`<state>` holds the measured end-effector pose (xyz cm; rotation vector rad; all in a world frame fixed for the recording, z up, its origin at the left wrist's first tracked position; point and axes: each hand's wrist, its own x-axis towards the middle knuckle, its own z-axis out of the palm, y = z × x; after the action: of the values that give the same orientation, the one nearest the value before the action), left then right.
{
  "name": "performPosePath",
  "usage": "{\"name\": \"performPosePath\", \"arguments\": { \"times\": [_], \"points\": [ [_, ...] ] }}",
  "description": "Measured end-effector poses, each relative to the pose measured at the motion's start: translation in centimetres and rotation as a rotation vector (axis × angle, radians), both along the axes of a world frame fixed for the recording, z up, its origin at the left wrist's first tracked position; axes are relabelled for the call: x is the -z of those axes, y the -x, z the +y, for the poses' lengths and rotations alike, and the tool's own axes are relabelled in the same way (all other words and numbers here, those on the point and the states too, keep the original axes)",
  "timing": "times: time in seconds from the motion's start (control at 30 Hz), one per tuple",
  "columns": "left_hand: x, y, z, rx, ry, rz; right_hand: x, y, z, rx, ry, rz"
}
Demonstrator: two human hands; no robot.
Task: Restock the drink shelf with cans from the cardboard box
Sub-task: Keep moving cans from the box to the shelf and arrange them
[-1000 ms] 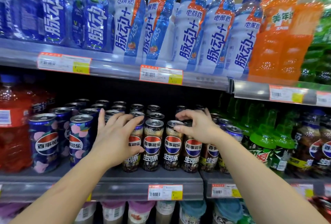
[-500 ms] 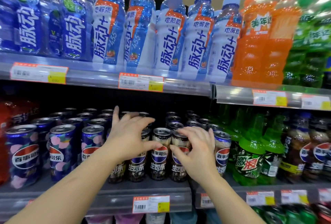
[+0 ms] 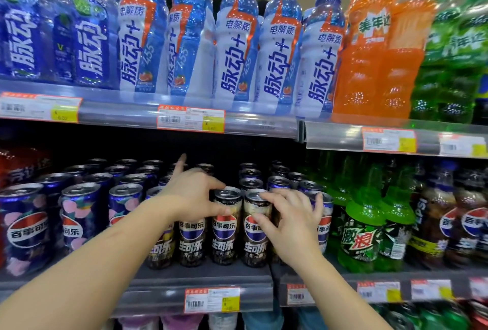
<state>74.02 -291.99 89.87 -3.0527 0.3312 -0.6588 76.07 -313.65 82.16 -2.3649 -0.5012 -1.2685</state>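
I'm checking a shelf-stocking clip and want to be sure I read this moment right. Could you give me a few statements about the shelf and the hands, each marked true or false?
1. Both hands are at the row of dark cans on the middle shelf. True.
2. The left hand is lifting an orange bottle from the top shelf. False: it is down at the dark cans, and the orange bottles stand untouched above.
3. The right hand has its fingers on the tops and sides of the front cans. True.
4. Green bottles stand to the right of the dark cans. True.
5. The cardboard box sits on the middle shelf. False: no box is in view.
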Motion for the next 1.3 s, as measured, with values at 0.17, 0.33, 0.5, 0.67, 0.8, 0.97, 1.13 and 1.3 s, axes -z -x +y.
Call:
{"name": "performPosePath", "arguments": {
  "times": [0.17,0.33,0.5,0.67,0.8,0.97,1.13,1.3],
  "points": [
    [-0.2,0.4,0.0,-0.018,0.005,0.02,0.0,0.1,0.0,0.002,0.0,-0.011],
    [0.0,0.6,0.0,-0.024,0.033,0.029,-0.1,0.1,-0.1,-0.015,-0.005,0.005],
    [0.5,0.8,0.1,-0.026,0.056,0.028,-0.2,0.2,-0.1,-0.022,-0.001,0.011],
    [0.6,1.0,0.0,-0.034,0.068,0.037,-0.3,0.3,-0.1,-0.026,-0.001,0.026],
    [0.7,1.2,-0.1,-0.047,0.057,0.021,-0.4,0.6,-0.1,-0.021,0.006,0.033],
    [1.0,2.0,-0.4,-0.036,0.041,-0.075,-0.9,1.2,-0.2,-0.009,0.015,0.073],
    [1.9,3.8,0.4,-0.06,0.053,-0.177,-1.3,1.4,-0.3,-0.018,0.032,0.117],
    [4.5,5.8,2.0,-0.227,0.227,-0.382,-0.8,1.5,-0.6,-0.016,0.06,0.14]
  ]
}}
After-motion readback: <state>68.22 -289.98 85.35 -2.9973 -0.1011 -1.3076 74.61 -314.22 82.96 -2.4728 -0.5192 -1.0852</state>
